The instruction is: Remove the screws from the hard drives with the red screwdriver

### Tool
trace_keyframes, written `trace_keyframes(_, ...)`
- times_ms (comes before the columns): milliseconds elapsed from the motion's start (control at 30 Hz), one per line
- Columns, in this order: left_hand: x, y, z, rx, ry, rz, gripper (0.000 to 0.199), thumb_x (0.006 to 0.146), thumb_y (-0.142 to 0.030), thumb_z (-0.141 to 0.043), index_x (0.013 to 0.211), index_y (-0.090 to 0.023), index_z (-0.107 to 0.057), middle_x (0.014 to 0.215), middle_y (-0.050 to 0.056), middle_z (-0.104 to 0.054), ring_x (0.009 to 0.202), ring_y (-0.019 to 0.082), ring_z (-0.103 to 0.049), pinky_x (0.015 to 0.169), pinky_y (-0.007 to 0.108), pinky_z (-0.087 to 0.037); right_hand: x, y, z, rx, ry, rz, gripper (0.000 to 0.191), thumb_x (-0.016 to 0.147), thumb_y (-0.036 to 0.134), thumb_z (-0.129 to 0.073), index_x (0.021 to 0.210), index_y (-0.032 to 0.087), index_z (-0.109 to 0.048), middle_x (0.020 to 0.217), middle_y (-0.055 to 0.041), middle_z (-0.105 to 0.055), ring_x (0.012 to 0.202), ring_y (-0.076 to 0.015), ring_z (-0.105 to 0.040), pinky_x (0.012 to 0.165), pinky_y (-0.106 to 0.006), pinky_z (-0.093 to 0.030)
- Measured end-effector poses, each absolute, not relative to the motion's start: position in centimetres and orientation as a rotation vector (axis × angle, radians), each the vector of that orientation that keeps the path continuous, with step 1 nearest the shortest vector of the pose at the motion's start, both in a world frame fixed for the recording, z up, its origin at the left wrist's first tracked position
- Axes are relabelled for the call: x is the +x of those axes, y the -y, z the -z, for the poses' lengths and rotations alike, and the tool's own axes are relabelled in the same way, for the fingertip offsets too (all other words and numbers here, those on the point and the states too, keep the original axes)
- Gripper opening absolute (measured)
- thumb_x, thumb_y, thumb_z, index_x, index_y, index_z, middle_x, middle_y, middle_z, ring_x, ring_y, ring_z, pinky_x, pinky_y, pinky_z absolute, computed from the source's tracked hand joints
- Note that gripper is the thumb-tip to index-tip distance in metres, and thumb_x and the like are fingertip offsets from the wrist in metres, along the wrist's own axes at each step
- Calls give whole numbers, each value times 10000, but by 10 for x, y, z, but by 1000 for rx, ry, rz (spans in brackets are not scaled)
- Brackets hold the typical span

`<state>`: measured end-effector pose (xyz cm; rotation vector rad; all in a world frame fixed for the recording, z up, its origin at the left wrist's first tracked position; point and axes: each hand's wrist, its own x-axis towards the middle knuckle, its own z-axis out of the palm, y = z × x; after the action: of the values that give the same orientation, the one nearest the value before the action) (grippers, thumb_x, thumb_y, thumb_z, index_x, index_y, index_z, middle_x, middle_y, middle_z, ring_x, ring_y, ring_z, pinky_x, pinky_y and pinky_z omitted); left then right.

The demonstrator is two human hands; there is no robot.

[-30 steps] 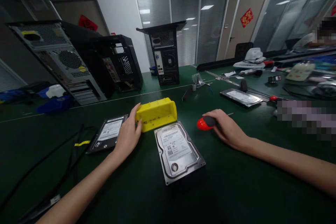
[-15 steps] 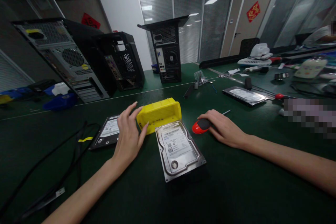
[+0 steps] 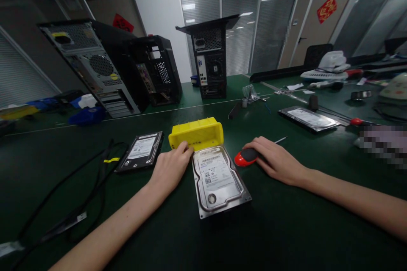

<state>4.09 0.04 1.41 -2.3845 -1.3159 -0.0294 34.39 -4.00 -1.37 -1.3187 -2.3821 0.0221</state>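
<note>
A silver hard drive (image 3: 218, 178) lies label up on the green table, its far end against a yellow bin (image 3: 197, 133) tipped on its side. My left hand (image 3: 171, 163) is beside the drive's far left corner, at the bin's front edge; its fingers are bent together, and what they hold, if anything, is hidden. My right hand (image 3: 275, 159) is closed over a red and black screwdriver (image 3: 246, 156) lying on the table right of the drive, its shaft pointing away. A second hard drive (image 3: 141, 150) lies left of my left hand.
Three computer cases stand at the back: a large one (image 3: 101, 67), an open one (image 3: 155, 72) and one with a raised panel (image 3: 210, 59). Black cables (image 3: 101, 178) lie at the left. A third hard drive (image 3: 308, 118) and scattered tools are at the right.
My left hand has come down from the bin's left end to the drive's corner, its fingers now bent together. The view has shifted a little to the left.
</note>
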Motion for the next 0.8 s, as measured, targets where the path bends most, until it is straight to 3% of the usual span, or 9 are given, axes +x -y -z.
trace_keyframes(367,41,-3,-8,-2368,1400,20,337,953,-194,-390,1207,-245,-606,1074,89,-614,631,202,-686,452,260,-425,343,40,13,-1293,2387,22,264,875,143,-443,1123,166,-529,1031,-90,-574,923,-192,-528,808,-371,-471)
trace_keyframes(800,29,-9,6,-2339,1276,209,234,955,-249,-457,1057,-224,-666,1050,50,-659,623,176,-671,424,237,-383,346,43,13,-1286,2386,59,282,873,141,-446,1147,174,-501,1050,-83,-566,952,-199,-521,828,-382,-466)
